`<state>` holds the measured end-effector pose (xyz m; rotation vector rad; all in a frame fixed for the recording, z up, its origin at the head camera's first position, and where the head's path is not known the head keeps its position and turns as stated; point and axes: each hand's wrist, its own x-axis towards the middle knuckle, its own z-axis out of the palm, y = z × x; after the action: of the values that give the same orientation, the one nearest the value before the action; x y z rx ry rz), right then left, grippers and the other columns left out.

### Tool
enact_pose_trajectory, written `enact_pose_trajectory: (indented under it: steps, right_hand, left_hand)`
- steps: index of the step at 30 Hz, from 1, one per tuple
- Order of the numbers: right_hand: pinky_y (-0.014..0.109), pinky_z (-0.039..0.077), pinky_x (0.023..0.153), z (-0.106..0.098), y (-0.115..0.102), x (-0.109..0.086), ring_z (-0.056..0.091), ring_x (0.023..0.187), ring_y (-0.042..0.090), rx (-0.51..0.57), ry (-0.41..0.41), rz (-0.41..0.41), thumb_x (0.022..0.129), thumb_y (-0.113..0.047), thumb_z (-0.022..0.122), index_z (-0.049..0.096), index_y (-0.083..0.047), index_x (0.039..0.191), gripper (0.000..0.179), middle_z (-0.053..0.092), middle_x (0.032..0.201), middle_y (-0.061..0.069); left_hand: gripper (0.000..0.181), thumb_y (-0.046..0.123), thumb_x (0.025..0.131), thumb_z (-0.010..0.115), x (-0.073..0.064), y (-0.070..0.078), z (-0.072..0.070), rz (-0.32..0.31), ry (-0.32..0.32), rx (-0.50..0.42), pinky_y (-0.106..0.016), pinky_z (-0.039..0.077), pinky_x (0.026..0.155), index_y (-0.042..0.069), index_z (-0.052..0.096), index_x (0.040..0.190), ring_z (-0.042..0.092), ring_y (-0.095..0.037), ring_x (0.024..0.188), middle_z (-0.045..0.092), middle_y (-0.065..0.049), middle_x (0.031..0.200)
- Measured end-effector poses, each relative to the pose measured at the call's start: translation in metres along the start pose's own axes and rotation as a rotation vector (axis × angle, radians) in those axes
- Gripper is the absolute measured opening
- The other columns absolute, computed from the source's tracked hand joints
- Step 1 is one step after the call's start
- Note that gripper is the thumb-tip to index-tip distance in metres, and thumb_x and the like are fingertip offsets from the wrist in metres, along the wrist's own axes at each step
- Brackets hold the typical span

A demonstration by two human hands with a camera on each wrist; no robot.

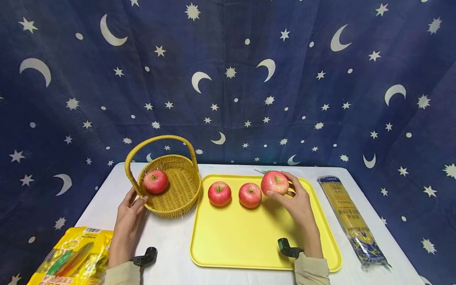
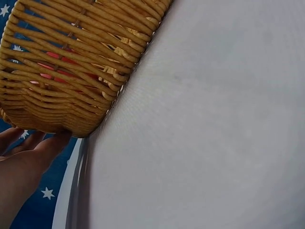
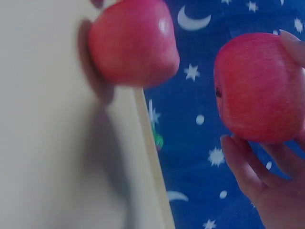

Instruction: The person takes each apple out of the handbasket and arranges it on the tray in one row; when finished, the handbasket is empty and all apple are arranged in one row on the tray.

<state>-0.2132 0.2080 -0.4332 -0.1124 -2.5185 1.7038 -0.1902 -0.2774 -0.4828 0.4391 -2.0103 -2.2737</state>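
Right grip (image 1: 298,204): bare hand, grasping one apple (image 1: 275,182) between thumb and fingers. The held apple is raised clear above the far right part of the yellow tray (image 1: 231,241). Condition: rounded, red to pink with paler yellowish streaking, green at the stem hollow; the right wrist view shows a dark spot at its base end. Left grip (image 1: 127,217): bare hand, thumb over the rim of the wicker basket (image 1: 174,212), fingers outside, pinching it beside the handle. One red apple (image 1: 155,182) lies in the basket, toward its left wall. On the tray, side by side and apart, sit a left apple (image 1: 219,194) and a middle apple (image 1: 250,195), stems uppermost. Outward, on the white-covered desk (image 1: 171,249): a long yellow package (image 1: 350,217) at right, a yellow bag (image 1: 76,257) at left.
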Motion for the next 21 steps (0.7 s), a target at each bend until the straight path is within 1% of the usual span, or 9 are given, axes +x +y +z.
enact_pose_trajectory:
  steps: [2, 3, 5, 7, 9, 11, 12, 17, 21]
  right_hand:
    - [0.014, 0.049, 0.087, -0.005, 0.005, 0.002, 0.052, 0.123, 0.024, -0.011, 0.009, 0.018, 0.079, -0.038, 0.09, 0.049, -0.026, 0.151, 0.084, 0.054, 0.143, 0.008]
    - [0.013, 0.048, 0.088, -0.007, 0.007, 0.003, 0.051, 0.125, 0.025, -0.017, 0.008, 0.025, 0.079, -0.037, 0.09, 0.048, -0.025, 0.151, 0.084, 0.054, 0.144, 0.009]
    - [0.017, 0.049, 0.094, -0.01, 0.012, 0.005, 0.05, 0.129, 0.026, -0.042, 0.0, 0.035, 0.081, -0.036, 0.088, 0.046, -0.021, 0.153, 0.085, 0.052, 0.147, 0.011]
    - [0.026, 0.05, 0.103, -0.012, 0.018, 0.006, 0.049, 0.133, 0.029, -0.066, -0.015, 0.038, 0.082, -0.033, 0.087, 0.044, -0.017, 0.154, 0.085, 0.051, 0.149, 0.013]
    - [0.04, 0.05, 0.11, -0.012, 0.024, 0.008, 0.048, 0.136, 0.033, -0.093, -0.034, 0.048, 0.084, -0.031, 0.086, 0.042, -0.013, 0.155, 0.085, 0.049, 0.151, 0.016]
    - [0.049, 0.048, 0.112, -0.01, 0.028, 0.009, 0.049, 0.137, 0.037, -0.119, -0.052, 0.059, 0.085, -0.03, 0.085, 0.041, -0.012, 0.155, 0.085, 0.048, 0.152, 0.018]
    - [0.052, 0.048, 0.112, -0.01, 0.031, 0.009, 0.05, 0.136, 0.039, -0.127, -0.06, 0.065, 0.085, -0.029, 0.084, 0.04, -0.011, 0.155, 0.085, 0.048, 0.152, 0.019]
    - [0.054, 0.048, 0.11, -0.005, 0.04, 0.011, 0.054, 0.132, 0.043, -0.152, -0.083, 0.062, 0.083, -0.029, 0.085, 0.041, -0.009, 0.153, 0.085, 0.05, 0.149, 0.023]
    - [0.053, 0.049, 0.108, -0.002, 0.045, 0.013, 0.057, 0.128, 0.042, -0.173, -0.079, 0.045, 0.083, -0.027, 0.086, 0.041, -0.007, 0.152, 0.085, 0.053, 0.146, 0.024]
  left_hand:
    - [0.076, 0.016, 0.107, 0.053, 0.0, 0.0, 0.0, -0.002, 0.005, 0.011, -0.014, 0.041, 0.111, 0.019, 0.007, 0.167, 0.028, -0.019, 0.152, 0.007, -0.002, 0.174]
    - [0.076, 0.016, 0.107, 0.053, 0.0, 0.0, 0.0, -0.003, 0.004, 0.015, -0.016, 0.039, 0.113, 0.019, 0.007, 0.167, 0.027, -0.019, 0.153, 0.007, -0.002, 0.174]
    - [0.076, 0.017, 0.107, 0.053, 0.0, 0.0, 0.0, -0.016, 0.004, 0.025, -0.021, 0.033, 0.119, 0.02, 0.006, 0.167, 0.027, -0.019, 0.153, 0.006, 0.0, 0.175]
    - [0.076, 0.017, 0.107, 0.053, 0.0, 0.001, -0.001, -0.019, 0.002, 0.033, -0.023, 0.031, 0.121, 0.021, 0.006, 0.167, 0.025, -0.019, 0.154, 0.006, 0.0, 0.175]
    - [0.076, 0.017, 0.107, 0.052, 0.001, 0.001, -0.001, -0.024, 0.0, 0.034, -0.028, 0.028, 0.123, 0.021, 0.006, 0.167, 0.024, -0.019, 0.155, 0.005, 0.002, 0.175]
    - [0.076, 0.017, 0.107, 0.052, 0.001, 0.001, -0.002, -0.029, 0.002, 0.041, -0.031, 0.026, 0.125, 0.022, 0.006, 0.167, 0.023, -0.019, 0.156, 0.005, 0.002, 0.175]
    - [0.076, 0.017, 0.107, 0.052, 0.001, 0.001, -0.002, -0.03, 0.002, 0.041, -0.032, 0.025, 0.125, 0.022, 0.006, 0.167, 0.023, -0.019, 0.156, 0.005, 0.002, 0.175]
    - [0.076, 0.017, 0.107, 0.052, 0.001, 0.0, -0.002, -0.039, 0.002, 0.039, -0.032, 0.026, 0.125, 0.023, 0.006, 0.167, 0.024, -0.019, 0.155, 0.006, 0.002, 0.175]
    - [0.076, 0.018, 0.107, 0.053, 0.001, -0.001, -0.002, -0.033, -0.005, 0.034, -0.03, 0.026, 0.124, 0.022, 0.007, 0.167, 0.026, -0.019, 0.154, 0.008, 0.001, 0.175]
